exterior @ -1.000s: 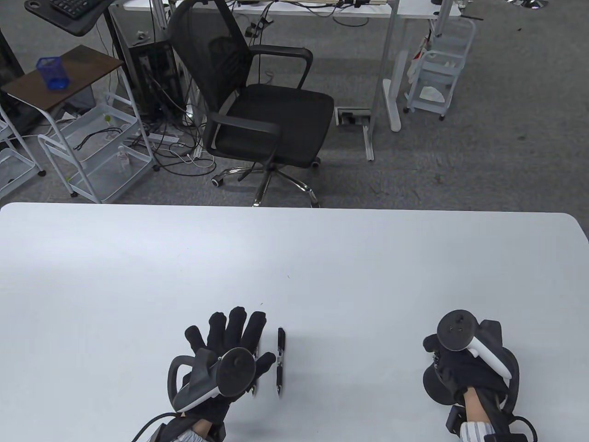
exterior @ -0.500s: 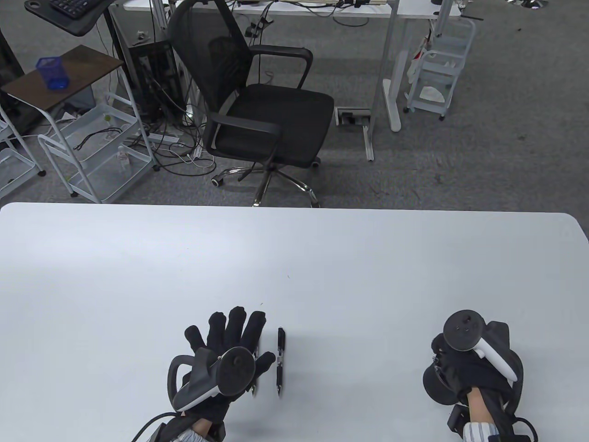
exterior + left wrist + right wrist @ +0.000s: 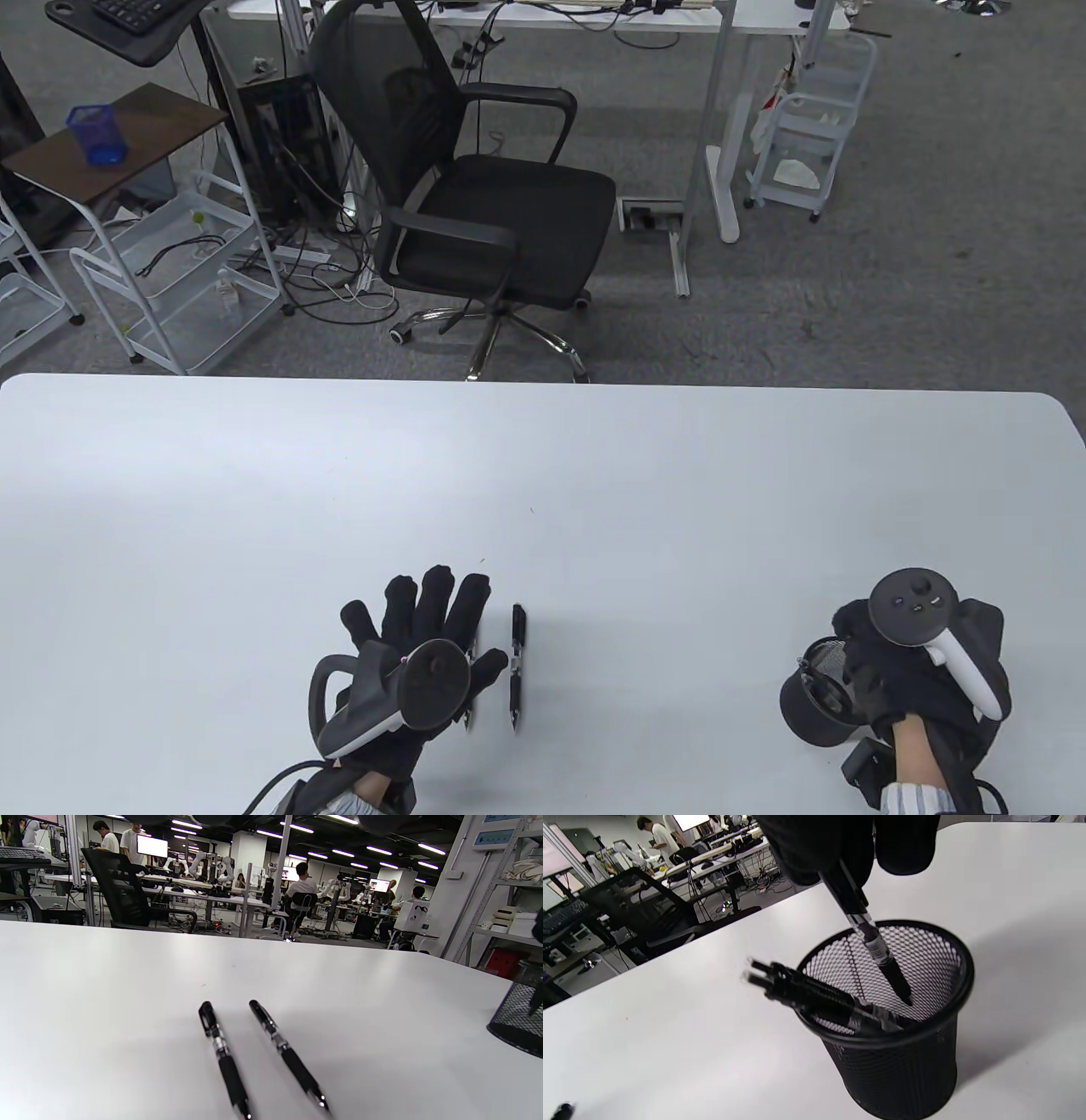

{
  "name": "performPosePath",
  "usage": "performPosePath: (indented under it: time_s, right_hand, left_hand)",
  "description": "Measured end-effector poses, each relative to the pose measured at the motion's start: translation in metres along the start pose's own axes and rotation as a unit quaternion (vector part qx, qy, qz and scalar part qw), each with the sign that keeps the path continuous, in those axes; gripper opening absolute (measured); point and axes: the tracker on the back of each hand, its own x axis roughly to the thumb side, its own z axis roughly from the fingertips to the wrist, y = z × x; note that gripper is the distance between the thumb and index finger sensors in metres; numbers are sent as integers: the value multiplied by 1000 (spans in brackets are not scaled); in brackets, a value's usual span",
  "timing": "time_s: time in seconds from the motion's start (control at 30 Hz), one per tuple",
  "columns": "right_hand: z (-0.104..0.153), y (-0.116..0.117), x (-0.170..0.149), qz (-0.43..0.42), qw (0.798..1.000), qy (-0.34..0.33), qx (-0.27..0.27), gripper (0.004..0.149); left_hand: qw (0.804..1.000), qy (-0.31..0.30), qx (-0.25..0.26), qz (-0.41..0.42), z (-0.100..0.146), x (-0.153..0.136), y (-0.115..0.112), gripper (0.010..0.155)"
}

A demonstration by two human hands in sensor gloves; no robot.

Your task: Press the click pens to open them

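Observation:
Two black click pens lie side by side on the white table (image 3: 594, 475); one (image 3: 517, 666) shows beside my left hand, both show in the left wrist view (image 3: 225, 1060) (image 3: 288, 1060). My left hand (image 3: 424, 628) rests flat on the table, fingers spread, partly over the other pen. My right hand (image 3: 857, 654) grips a black click pen (image 3: 869, 938) from above, its tip down inside a black mesh pen cup (image 3: 814, 700) (image 3: 895, 1052). Two more pens (image 3: 814, 997) lean in the cup.
A black office chair (image 3: 475, 195) stands beyond the table's far edge, with white carts (image 3: 170, 280) and desks behind. The mesh cup stands near the table's front right.
My right hand has moved right and slightly toward the front, uncovering the mesh cup below it. My left hand and the two pens on the table have not moved.

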Motion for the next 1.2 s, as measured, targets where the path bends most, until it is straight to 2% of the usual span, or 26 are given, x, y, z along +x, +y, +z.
performPosePath:
  time_s: [0.27, 0.47, 0.63, 0.77, 0.83, 1.07, 1.2]
  right_hand:
    - [37, -41, 26, -66, 993, -63, -80, 42]
    - [59, -41, 66, -102, 974, -157, -125, 48]
    - [60, -19, 104, -176, 952, -235, -83, 47]
    - [55, 7, 127, -281, 915, -281, -67, 46]
    - [51, 23, 137, -317, 899, -298, -42, 46]
    - [34, 76, 156, -448, 840, -303, -35, 50]
    - [24, 98, 155, -491, 826, -267, -66, 53]
  left_hand:
    - [1000, -1, 0, 0, 0, 0, 0, 74]
    - [1000, -1, -2, -1, 0, 1, -1, 74]
    - [1000, -2, 0, -1, 1, 1, 0, 74]
    - [1000, -2, 3, 3, 1, 0, 0, 74]
    - [1000, -2, 4, 5, 2, -1, 0, 74]
    - [1000, -2, 7, 7, 3, -2, 1, 74]
    - [1000, -1, 8, 6, 4, -3, 1, 74]
